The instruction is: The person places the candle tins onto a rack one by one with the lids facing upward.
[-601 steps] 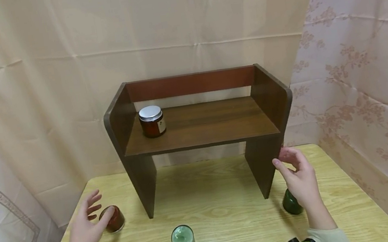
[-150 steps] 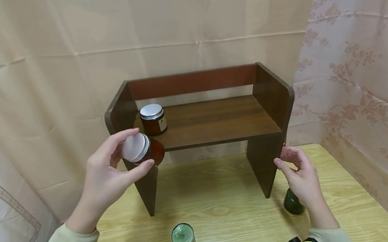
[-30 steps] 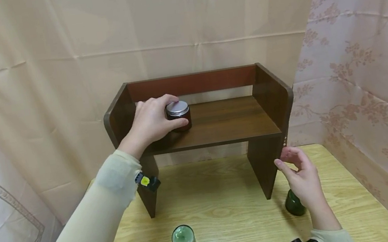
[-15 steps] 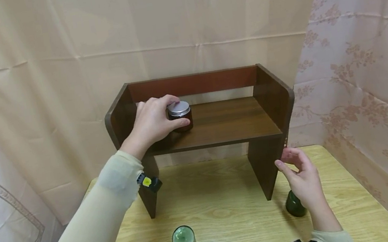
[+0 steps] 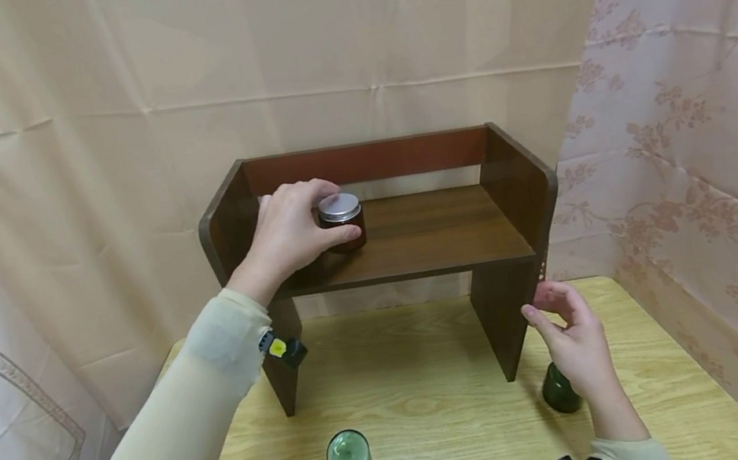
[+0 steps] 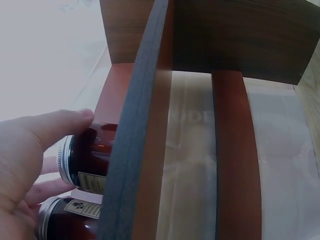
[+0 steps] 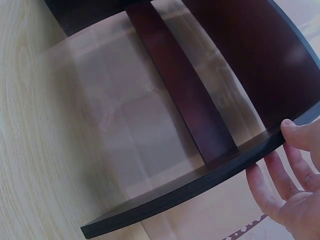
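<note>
I've got the left hand (image 5: 290, 230) pinching a silver-lidded jar (image 5: 342, 216) on the shelf (image 5: 437, 232), right hand (image 5: 576, 346) gripping its side panel (image 5: 523, 195). Second jar (image 6: 72, 222) only shows from the left wrist, base hidden behind the board's edge.

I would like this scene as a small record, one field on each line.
Left hand: fingers grip a brown jar, upright on the shelf
Second brown jar: on the shelf, to the left of the gripped one
Right hand: fingers hold the shelf's right side panel
Pale green jar: on the table, lidless
Dark green jar: on the table, partly behind the right hand
</note>
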Demonstrator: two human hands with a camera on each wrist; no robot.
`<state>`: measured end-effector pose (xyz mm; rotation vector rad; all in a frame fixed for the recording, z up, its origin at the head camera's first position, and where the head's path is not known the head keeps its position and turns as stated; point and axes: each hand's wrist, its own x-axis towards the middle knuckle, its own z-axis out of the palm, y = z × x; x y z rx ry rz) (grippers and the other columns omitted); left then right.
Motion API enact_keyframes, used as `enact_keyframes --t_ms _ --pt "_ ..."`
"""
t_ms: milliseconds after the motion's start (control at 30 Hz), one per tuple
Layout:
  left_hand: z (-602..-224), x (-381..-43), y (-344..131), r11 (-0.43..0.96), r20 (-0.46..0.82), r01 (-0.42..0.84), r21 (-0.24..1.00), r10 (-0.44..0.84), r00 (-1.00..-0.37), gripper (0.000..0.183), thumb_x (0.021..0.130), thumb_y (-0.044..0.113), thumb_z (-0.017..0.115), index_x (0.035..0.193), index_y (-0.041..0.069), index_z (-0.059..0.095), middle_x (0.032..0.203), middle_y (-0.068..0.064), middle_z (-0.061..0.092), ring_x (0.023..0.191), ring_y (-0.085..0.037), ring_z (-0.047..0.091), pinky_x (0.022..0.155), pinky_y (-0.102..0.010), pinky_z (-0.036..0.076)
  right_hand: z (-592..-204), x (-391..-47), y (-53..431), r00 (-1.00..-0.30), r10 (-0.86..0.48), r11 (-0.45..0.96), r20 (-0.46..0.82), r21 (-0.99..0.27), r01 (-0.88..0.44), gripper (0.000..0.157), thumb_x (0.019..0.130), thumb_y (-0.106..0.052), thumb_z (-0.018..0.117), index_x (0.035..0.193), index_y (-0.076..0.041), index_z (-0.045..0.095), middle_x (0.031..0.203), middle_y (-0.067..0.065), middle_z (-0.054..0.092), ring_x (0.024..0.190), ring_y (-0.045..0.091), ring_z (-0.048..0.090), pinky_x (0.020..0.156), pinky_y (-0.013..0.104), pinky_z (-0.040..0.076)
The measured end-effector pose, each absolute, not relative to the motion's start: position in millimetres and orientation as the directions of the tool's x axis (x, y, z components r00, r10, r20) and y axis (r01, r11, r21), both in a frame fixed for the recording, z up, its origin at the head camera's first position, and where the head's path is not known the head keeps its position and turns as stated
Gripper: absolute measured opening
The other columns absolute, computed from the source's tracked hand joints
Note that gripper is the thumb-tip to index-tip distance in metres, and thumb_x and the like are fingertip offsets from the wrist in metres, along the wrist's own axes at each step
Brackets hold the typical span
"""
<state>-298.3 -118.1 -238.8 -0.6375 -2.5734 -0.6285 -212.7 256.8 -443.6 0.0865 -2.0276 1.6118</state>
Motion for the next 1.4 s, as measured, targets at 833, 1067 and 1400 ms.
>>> enact_keyframes --t_ms 833,1067,1400 --pt "-240 -267 -143 0.682 0.603 0.600 0.418 0.285 -0.745 0.049 0.095 0.029 0.087 0.137 0.008 0.073 0.139 -0.009 0.073 0.127 -0.030 0.066 0.107 -0.050 0.054 -445 -213 257 -0.860 0.280 0.288 0.426 -0.892 -0.348 0.038 0.101 0.003 0.075 0.136 0.005 0.059 0.110 -0.011 0.068 0.107 0.002 0.066 0.085 0.012 0.057" --pt "-247 -255 -146 0.653 0.656 0.655 0.380 0.309 -0.689 0.049 0.093 0.024 0.088 0.136 0.006 0.073 0.135 -0.011 0.074 0.122 -0.029 0.068 0.104 -0.048 0.055 -445 -213 257 -0.862 0.272 0.281 0.427 -0.893 -0.353 0.038 0.101 0.004 0.075 0.136 0.005 0.059 0.110 -0.011 0.068 0.107 0.003 0.066 0.085 0.013 0.057" --pt "-263 -235 -151 0.598 0.732 0.749 0.286 0.368 -0.573 0.048 0.090 0.017 0.089 0.132 0.002 0.073 0.130 -0.012 0.075 0.115 -0.030 0.068 0.096 -0.045 0.055 -445 -213 257 -0.861 0.280 0.267 0.424 -0.896 -0.354 0.036 0.101 0.005 0.074 0.134 0.005 0.059 0.109 -0.010 0.068 0.106 0.004 0.067 0.085 0.014 0.058"
